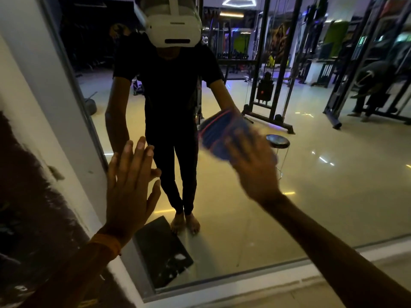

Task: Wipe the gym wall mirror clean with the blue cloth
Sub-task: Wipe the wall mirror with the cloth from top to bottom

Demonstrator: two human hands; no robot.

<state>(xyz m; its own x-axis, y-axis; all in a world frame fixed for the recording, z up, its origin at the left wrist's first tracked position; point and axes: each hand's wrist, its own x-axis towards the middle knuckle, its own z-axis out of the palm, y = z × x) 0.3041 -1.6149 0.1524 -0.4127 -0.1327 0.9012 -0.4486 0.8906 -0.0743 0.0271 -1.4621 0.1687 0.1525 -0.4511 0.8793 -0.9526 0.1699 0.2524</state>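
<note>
The gym wall mirror [322, 196] fills most of the view, framed in grey metal. My right hand [253, 165] presses the blue cloth [220, 132] with red stripes flat against the glass at mid height; both are blurred by motion. My left hand [129, 185] rests flat on the glass near the mirror's left edge, fingers spread, holding nothing. An orange band circles my left wrist. My own reflection stands in the glass behind both hands.
The mirror's left frame [73, 103] meets a white wall with dark peeling patches [33, 196]. The bottom frame [244, 278] sits just above a pale floor. Reflected in the glass are a cable machine [266, 85], a round stool [278, 141], a dark mat [164, 252] and another person [369, 85].
</note>
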